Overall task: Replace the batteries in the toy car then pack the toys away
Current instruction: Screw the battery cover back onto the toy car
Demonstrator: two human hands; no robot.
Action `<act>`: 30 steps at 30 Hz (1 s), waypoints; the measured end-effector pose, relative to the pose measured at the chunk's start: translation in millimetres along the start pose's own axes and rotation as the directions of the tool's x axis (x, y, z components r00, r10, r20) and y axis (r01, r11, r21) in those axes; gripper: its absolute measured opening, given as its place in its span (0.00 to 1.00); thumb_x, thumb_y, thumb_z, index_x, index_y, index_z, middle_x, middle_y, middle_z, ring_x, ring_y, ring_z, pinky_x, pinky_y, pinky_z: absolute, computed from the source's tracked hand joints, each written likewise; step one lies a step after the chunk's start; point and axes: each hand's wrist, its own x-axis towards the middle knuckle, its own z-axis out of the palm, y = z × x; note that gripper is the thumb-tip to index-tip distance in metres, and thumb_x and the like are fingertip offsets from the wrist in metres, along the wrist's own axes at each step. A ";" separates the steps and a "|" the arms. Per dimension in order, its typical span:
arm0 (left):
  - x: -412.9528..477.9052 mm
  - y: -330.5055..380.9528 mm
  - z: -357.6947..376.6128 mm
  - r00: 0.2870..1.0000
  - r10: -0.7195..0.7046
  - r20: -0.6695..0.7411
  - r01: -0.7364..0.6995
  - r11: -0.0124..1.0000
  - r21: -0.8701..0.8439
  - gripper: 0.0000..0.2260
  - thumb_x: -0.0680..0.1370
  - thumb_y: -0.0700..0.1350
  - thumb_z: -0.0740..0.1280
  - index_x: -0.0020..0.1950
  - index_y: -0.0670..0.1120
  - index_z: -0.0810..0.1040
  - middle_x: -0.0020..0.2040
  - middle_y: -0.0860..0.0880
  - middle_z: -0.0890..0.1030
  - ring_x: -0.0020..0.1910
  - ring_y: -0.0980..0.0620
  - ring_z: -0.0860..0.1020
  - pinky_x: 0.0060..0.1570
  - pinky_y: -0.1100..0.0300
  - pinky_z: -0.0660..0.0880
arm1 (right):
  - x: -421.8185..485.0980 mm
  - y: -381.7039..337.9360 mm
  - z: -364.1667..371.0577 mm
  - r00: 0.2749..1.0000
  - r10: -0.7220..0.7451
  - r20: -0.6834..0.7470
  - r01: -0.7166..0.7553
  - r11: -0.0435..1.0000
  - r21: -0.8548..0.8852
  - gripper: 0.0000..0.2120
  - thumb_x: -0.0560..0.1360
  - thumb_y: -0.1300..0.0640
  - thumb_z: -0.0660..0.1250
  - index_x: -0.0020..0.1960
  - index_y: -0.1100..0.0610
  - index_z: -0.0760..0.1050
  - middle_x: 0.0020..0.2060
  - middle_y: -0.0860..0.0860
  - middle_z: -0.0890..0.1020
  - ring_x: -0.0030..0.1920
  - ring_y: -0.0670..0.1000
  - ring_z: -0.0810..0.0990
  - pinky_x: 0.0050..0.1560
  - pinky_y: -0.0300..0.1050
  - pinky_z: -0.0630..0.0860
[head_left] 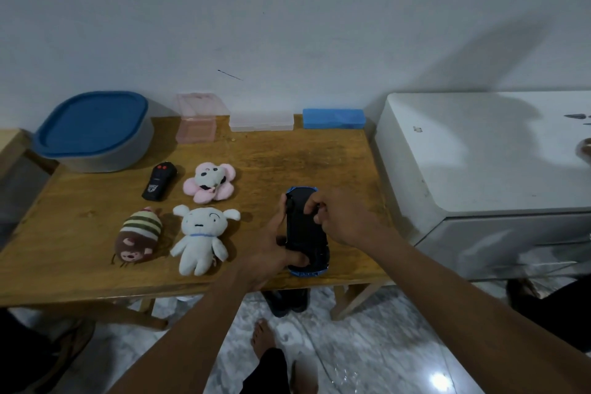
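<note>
The toy car (305,230) lies belly-up near the front right corner of the wooden table (287,153). Its black underside faces the camera, and blue bodywork shows at both ends. The left hand (271,249) clamps its near left side, with the thumb laid across the underside and the fingers running up along the left flank. The right hand (339,217) comes in from the right with its fingers curled tight onto the far half of the underside. It seems to be pinching at something there, though the view is too blurred to tell which part.

Left of the car, in the middle of the table, four things sit in two rows.
- In the far row are a black remote (160,181) with two red buttons and a pink flower plush (211,182). The remote has a pale label at its near end that is too soft to read.
- In the near row are a striped brown plush (139,235) and a white plush dog (201,237).

A grey tub with a blue lid (92,131) fills the back left corner. Along the back edge stand a pink clear box (196,121), a colourless clear box (260,121) and a blue box (334,118). None of them carries writing I can make out. A white cabinet (479,153) stands just beside the table's right edge.
</note>
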 end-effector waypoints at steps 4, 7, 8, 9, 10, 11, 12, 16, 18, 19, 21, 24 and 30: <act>0.5 -0.6 -0.3 1.000 0.008 -0.006 -0.008 1.000 -0.015 0.53 0.69 0.25 0.70 0.77 0.63 0.44 0.59 0.51 0.79 0.57 0.51 0.79 0.41 0.60 0.80 | -1.1 0.2 3.0 1.000 0.001 -0.015 -0.001 1.000 -0.017 0.12 0.75 0.65 0.65 0.55 0.54 0.80 0.45 0.49 0.80 0.45 0.46 0.76 0.45 0.42 0.76; 1.2 -1.7 -1.6 1.000 0.014 -0.010 -0.014 1.000 -0.016 0.53 0.69 0.25 0.70 0.77 0.64 0.44 0.58 0.49 0.81 0.57 0.51 0.79 0.44 0.58 0.81 | -2.0 1.3 7.3 0.996 0.038 -0.080 -0.034 0.998 0.045 0.14 0.74 0.65 0.67 0.57 0.53 0.76 0.44 0.49 0.80 0.46 0.49 0.79 0.46 0.45 0.79; 1.4 -1.8 -2.1 1.000 0.015 -0.017 -0.016 1.000 -0.012 0.53 0.69 0.26 0.71 0.77 0.64 0.45 0.58 0.49 0.81 0.58 0.50 0.79 0.46 0.57 0.81 | -2.0 1.2 8.4 0.993 0.071 -0.096 -0.063 0.995 0.079 0.14 0.73 0.64 0.68 0.57 0.53 0.75 0.43 0.49 0.79 0.45 0.49 0.79 0.45 0.44 0.78; 1.8 -1.6 -2.5 1.000 0.016 -0.024 -0.016 1.000 -0.002 0.54 0.68 0.27 0.71 0.77 0.65 0.45 0.58 0.49 0.81 0.59 0.50 0.79 0.50 0.54 0.81 | -1.5 1.3 9.1 0.989 0.106 -0.106 -0.094 0.990 0.107 0.14 0.73 0.63 0.69 0.57 0.53 0.75 0.43 0.50 0.80 0.46 0.49 0.79 0.46 0.44 0.78; 2.6 -1.7 -2.9 0.999 0.017 -0.029 -0.017 1.000 0.016 0.54 0.68 0.29 0.72 0.76 0.65 0.45 0.59 0.50 0.81 0.60 0.50 0.79 0.53 0.51 0.80 | -1.0 1.0 9.4 0.984 0.135 -0.115 -0.121 0.985 0.126 0.12 0.73 0.62 0.69 0.57 0.54 0.76 0.45 0.51 0.81 0.47 0.49 0.80 0.47 0.44 0.78; 3.8 -2.0 -3.3 0.999 0.020 -0.032 -0.019 0.999 0.030 0.54 0.67 0.30 0.73 0.76 0.66 0.44 0.59 0.51 0.81 0.60 0.51 0.78 0.55 0.49 0.79 | -0.2 0.9 10.0 0.980 0.160 -0.122 -0.143 0.980 0.141 0.11 0.73 0.62 0.70 0.55 0.56 0.78 0.46 0.52 0.82 0.49 0.50 0.80 0.50 0.44 0.79; 5.0 -1.8 -3.6 0.999 0.022 -0.035 -0.021 0.999 0.036 0.54 0.68 0.31 0.73 0.76 0.67 0.44 0.59 0.51 0.81 0.61 0.51 0.78 0.56 0.48 0.79 | 0.5 1.0 10.4 0.975 0.180 -0.131 -0.159 0.975 0.158 0.09 0.73 0.62 0.70 0.54 0.58 0.80 0.47 0.52 0.83 0.50 0.50 0.81 0.52 0.45 0.79; 6.0 2.1 -1.1 0.999 0.036 -0.032 -0.035 0.999 0.027 0.53 0.69 0.30 0.72 0.75 0.68 0.44 0.62 0.52 0.79 0.62 0.52 0.77 0.59 0.47 0.77 | -0.1 1.8 12.6 0.954 0.245 -0.173 -0.207 0.955 0.211 0.07 0.72 0.61 0.72 0.50 0.58 0.82 0.47 0.51 0.83 0.50 0.49 0.81 0.52 0.44 0.79; 6.7 3.0 0.5 0.998 0.041 -0.041 -0.041 0.999 0.014 0.53 0.69 0.29 0.72 0.75 0.68 0.44 0.63 0.52 0.79 0.62 0.52 0.77 0.59 0.47 0.77 | 0.2 2.3 13.4 0.950 0.246 -0.191 -0.206 0.956 0.208 0.06 0.72 0.60 0.72 0.49 0.57 0.82 0.47 0.50 0.83 0.49 0.47 0.80 0.49 0.40 0.77; 8.1 2.2 0.7 0.998 0.046 -0.046 -0.046 0.999 0.002 0.53 0.69 0.29 0.72 0.75 0.68 0.44 0.63 0.51 0.79 0.62 0.51 0.77 0.59 0.46 0.77 | 0.4 2.9 13.4 0.946 0.257 -0.197 -0.214 0.953 0.214 0.06 0.72 0.59 0.72 0.49 0.56 0.81 0.46 0.49 0.82 0.49 0.47 0.79 0.47 0.39 0.75; 10.9 -0.8 0.1 0.997 0.057 -0.046 -0.058 0.998 -0.015 0.54 0.67 0.31 0.73 0.75 0.69 0.45 0.64 0.52 0.79 0.63 0.50 0.77 0.61 0.43 0.76 | 0.8 4.9 12.4 0.932 0.311 -0.186 -0.258 0.930 0.262 0.10 0.72 0.57 0.73 0.52 0.55 0.78 0.45 0.47 0.78 0.47 0.46 0.76 0.45 0.38 0.72; 12.7 1.5 0.7 0.998 0.066 -0.022 -0.067 0.995 -0.075 0.50 0.68 0.34 0.74 0.75 0.69 0.49 0.63 0.50 0.79 0.63 0.48 0.77 0.62 0.41 0.74 | 2.3 8.7 9.9 0.916 0.389 -0.102 -0.318 0.856 0.407 0.12 0.71 0.57 0.73 0.52 0.55 0.74 0.44 0.49 0.78 0.44 0.46 0.77 0.40 0.38 0.74; 16.7 7.6 4.3 0.998 -0.004 -0.059 -0.012 0.961 -0.275 0.32 0.80 0.39 0.63 0.76 0.65 0.54 0.66 0.50 0.77 0.62 0.46 0.77 0.58 0.43 0.77 | 3.0 6.1 8.3 0.902 0.417 -0.112 -0.307 0.803 0.511 0.18 0.69 0.60 0.75 0.54 0.55 0.70 0.40 0.50 0.79 0.44 0.49 0.80 0.45 0.44 0.77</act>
